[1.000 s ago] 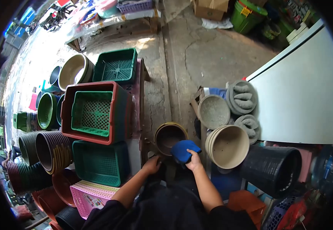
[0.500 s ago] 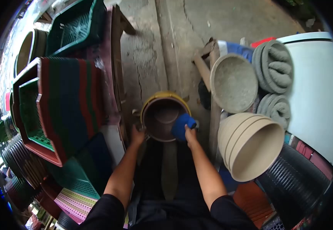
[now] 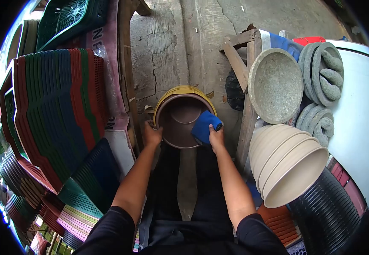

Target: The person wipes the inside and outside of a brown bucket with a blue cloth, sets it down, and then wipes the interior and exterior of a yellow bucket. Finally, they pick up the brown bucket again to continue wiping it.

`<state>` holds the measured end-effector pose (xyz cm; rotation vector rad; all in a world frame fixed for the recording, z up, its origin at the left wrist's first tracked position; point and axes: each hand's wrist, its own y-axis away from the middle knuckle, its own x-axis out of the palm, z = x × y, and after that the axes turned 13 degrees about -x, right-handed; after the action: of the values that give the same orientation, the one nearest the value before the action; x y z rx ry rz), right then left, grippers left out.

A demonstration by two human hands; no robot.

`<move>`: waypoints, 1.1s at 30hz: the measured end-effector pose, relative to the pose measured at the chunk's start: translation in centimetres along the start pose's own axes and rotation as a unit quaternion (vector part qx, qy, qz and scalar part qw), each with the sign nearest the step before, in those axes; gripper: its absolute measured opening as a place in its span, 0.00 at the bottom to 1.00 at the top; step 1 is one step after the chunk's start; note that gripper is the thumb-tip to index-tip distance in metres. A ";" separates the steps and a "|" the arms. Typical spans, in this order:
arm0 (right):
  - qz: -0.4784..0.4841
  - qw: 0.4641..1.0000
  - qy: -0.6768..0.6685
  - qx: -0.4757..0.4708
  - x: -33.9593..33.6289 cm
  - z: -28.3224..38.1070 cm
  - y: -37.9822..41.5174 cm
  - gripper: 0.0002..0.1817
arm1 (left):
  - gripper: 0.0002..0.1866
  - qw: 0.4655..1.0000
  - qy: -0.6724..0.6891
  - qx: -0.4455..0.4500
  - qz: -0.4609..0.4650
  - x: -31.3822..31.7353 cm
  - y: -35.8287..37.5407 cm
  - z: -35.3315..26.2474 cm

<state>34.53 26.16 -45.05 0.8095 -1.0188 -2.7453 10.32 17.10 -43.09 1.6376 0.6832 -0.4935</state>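
Observation:
In front of my legs sits a round brown plastic basin [image 3: 177, 128], its hollow facing up at me. Behind its far edge shows the yellow rim [image 3: 183, 90] of what looks like another basin stacked with it. My left hand [image 3: 152, 134] is closed on the left side of the rim, the thumb at the inner edge. A blue cloth [image 3: 203, 126] is bunched in my right hand [image 3: 217, 137] and lies against the basin's right inner wall. Dark material shows beside the cloth near my fingers; I cannot make out what it is.
Stacked plastic baskets [image 3: 57, 110] crowd a table on the left. At right are a stone mortar [image 3: 276, 85], stone pestles [image 3: 331, 74], nested beige pots [image 3: 295, 174] and black ribbed stacks [image 3: 325, 208]. Cracked concrete floor [image 3: 193, 46] runs ahead between wooden table legs [image 3: 239, 68].
The view has shifted a little, and the basin appears slightly higher. My right hand and the blue cloth have moved slightly up and right. My left hand keeps its hold on the rim.

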 end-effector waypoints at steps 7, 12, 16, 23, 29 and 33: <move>-0.028 0.998 0.053 -0.032 -0.1 0.6 1.0 0.23 | 0.28 0.999 0.031 0.006 0.039 -0.1 0.1 0.0; -0.020 0.998 0.047 -0.037 -0.1 -0.2 1.0 0.24 | 0.27 0.994 0.050 -0.006 0.094 -0.2 -0.2 0.1; 0.023 0.999 0.033 -0.007 -0.7 -0.6 0.4 0.25 | 0.27 0.994 0.054 -0.019 0.093 -0.5 0.2 -0.3; 0.039 0.999 -0.031 -0.012 -1.6 1.3 1.3 0.24 | 0.28 0.987 0.104 -0.053 0.110 -1.7 3.0 -0.9; 0.049 0.990 -0.130 -0.001 -4.5 4.5 3.8 0.26 | 0.30 0.977 0.159 0.079 0.122 -2.7 2.7 0.9; 0.058 0.981 -0.182 -0.026 -6.8 6.8 7.0 0.26 | 0.30 0.933 0.301 0.084 0.179 -5.4 6.1 -1.5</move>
<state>36.26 26.60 -33.28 0.2316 -1.0065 -2.8627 10.44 17.16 -34.78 2.0434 0.7717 0.2414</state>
